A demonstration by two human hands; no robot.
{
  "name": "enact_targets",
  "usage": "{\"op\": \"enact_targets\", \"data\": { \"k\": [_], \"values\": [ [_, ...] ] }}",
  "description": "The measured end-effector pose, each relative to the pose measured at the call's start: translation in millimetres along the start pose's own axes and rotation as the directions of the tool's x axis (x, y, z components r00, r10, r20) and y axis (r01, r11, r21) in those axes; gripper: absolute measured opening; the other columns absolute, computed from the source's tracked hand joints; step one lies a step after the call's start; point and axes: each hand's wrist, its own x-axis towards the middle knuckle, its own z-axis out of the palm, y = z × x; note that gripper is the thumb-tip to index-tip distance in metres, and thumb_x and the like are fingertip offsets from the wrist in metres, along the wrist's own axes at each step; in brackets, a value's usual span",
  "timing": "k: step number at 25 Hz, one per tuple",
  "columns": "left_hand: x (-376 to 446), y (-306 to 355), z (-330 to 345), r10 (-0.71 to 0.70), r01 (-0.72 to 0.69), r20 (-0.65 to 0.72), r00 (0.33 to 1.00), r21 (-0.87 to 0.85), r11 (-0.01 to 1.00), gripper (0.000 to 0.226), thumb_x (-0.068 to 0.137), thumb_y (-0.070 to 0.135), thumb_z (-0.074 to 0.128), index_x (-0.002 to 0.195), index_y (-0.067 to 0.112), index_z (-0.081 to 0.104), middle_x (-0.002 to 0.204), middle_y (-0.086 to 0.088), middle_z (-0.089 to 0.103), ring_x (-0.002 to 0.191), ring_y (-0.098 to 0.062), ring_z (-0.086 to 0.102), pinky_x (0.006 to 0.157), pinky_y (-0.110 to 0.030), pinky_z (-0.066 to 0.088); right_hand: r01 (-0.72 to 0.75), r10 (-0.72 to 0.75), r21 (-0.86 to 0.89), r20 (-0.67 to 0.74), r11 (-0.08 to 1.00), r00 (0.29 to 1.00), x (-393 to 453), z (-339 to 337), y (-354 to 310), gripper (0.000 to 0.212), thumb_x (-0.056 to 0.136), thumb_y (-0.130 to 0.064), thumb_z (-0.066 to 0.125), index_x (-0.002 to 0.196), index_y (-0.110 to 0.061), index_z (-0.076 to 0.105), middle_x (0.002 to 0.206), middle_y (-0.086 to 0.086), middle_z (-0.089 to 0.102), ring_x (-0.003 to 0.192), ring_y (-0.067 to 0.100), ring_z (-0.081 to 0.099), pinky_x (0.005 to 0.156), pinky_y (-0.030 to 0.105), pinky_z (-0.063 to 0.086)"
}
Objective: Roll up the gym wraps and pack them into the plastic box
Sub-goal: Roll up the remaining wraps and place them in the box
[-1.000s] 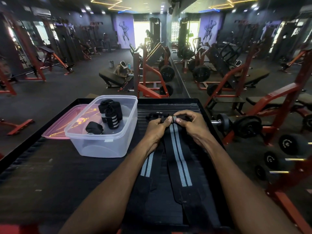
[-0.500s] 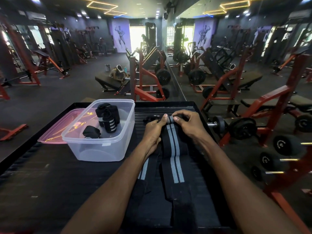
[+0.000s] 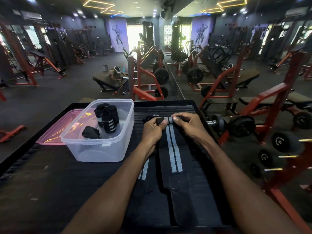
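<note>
At the bench's far end, your left hand [image 3: 152, 130] and right hand [image 3: 189, 124] pinch the striped gym wrap [image 3: 172, 149]; its roll has grown a little fatter, beside the plastic box [image 3: 101, 149].

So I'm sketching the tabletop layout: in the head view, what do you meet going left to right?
Pink lid → plastic box with rolled wraps inside → left hand → striped wrap being rolled → right hand.
</note>
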Motion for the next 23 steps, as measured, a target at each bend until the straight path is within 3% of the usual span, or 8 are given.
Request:
{"op": "enact_targets", "data": {
  "k": [2,6,8,11,13,17,20,23],
  "values": [
    [1,0,-1,0.013,-0.014,0.013,1.000,0.055,0.998,0.005,0.097,0.015,0.063,0.099,0.015,0.068,0.086,0.007,0.071,0.072,0.001,0.066,0.062,-0.010,0.049,0.046,-0.047,-0.041,-0.019,0.998,0.999,0,3,-2,0.014,0.088,-0.001,0.070,0.094,-0.012,0.076,0.091,-0.003,0.073,0.081,-0.006,0.065,0.078,0.008,0.047],
    [-4,12,2,-0.062,0.052,0.131,0.989,0.078,0.996,0.026,0.104,0.030,0.048,0.111,0.012,0.064,0.087,0.006,0.067,0.081,-0.007,0.064,0.060,-0.008,0.048,0.049,-0.050,-0.013,-0.050,0.999,0.998,-3,5,-2,0.019,0.086,0.003,0.070,0.102,-0.006,0.076,0.099,0.001,0.075,0.089,0.001,0.067,0.083,0.010,0.049],
    [-3,11,1,-0.082,0.068,0.139,0.987,0.101,0.993,0.032,0.105,0.037,0.042,0.111,0.014,0.065,0.092,0.002,0.069,0.091,-0.013,0.067,0.074,-0.014,0.052,0.037,-0.038,-0.008,-0.040,0.999,0.998,-3,8,0,0.022,0.086,0.003,0.071,0.105,-0.007,0.076,0.101,0.000,0.075,0.092,0.002,0.067,0.085,0.013,0.050],
    [-4,7,0,-0.133,0.126,0.145,0.981,0.055,0.990,0.039,0.105,0.040,0.040,0.115,0.013,0.066,0.115,-0.012,0.071,0.109,-0.025,0.067,0.102,-0.041,0.050,0.030,-0.031,-0.013,-0.040,0.999,0.999,-3,15,7,0.027,0.087,0.001,0.070,0.112,-0.009,0.074,0.108,0.002,0.074,0.103,0.007,0.066,0.096,0.022,0.049],
    [-7,9,1,-0.172,0.167,0.108,0.979,0.051,0.985,0.046,0.107,0.041,0.034,0.123,0.010,0.063,0.124,-0.010,0.066,0.115,-0.026,0.063,0.107,-0.041,0.046,0.022,-0.024,-0.039,-0.043,0.999,0.999,-1,17,11,0.032,0.090,-0.002,0.068,0.121,-0.007,0.070,0.122,0.005,0.070,0.117,0.012,0.062,0.107,0.027,0.046],
    [-7,13,2,-0.257,0.257,0.129,0.958,0.015,0.966,0.059,0.107,0.046,0.024,0.141,0.007,0.051,0.141,-0.014,0.055,0.132,-0.027,0.052,0.115,-0.041,0.037,0.009,-0.011,-0.052,-0.025,0.999,1.000,-3,18,12,0.039,0.094,-0.006,0.064,0.133,-0.009,0.062,0.137,0.005,0.062,0.128,0.008,0.053,0.103,0.011,0.039],
    [-9,11,-4,-0.304,0.309,0.191,0.933,0.007,0.951,0.062,0.105,0.051,0.024,0.143,0.008,0.049,0.144,-0.016,0.053,0.135,-0.029,0.050,0.116,-0.044,0.036,0.004,-0.003,-0.052,0.008,0.999,1.000,-5,19,13,0.042,0.097,-0.007,0.061,0.138,-0.011,0.057,0.144,0.005,0.056,0.135,0.009,0.046,0.107,0.014,0.034],
    [-4,9,-8,-0.220,0.208,0.142,0.965,0.092,0.974,0.056,0.106,0.047,0.029,0.134,0.007,0.058,0.132,-0.010,0.061,0.124,-0.022,0.057,0.107,-0.032,0.041,0.000,0.003,-0.060,0.055,0.998,0.998,-6,20,10,0.044,0.098,-0.006,0.059,0.141,-0.009,0.054,0.146,0.004,0.053,0.133,0.003,0.041,0.095,-0.003,0.030]
  ]
}}
